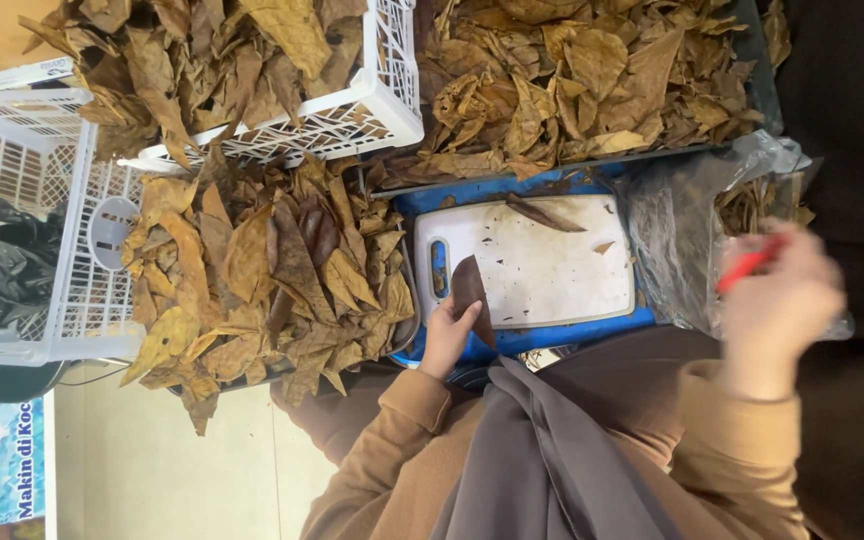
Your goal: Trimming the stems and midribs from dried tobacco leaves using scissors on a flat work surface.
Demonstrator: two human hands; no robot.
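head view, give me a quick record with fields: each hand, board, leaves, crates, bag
left hand: the left hand holds a dark brown leaf at the board's edge
right hand: the right hand is blurred, gripping a red tool by the bag
board: white cutting board on a blue surface, one leaf strip on it
leaves: dry leaf pile beside the board
crates: white crate full of leaves
bag: clear plastic bag

The left hand (449,335) reaches forward from a tan sleeve to the near edge of the white cutting board (532,262), fingers pinched; the right hand (782,300), blurred, is raised right of that board, fingers curled closed.
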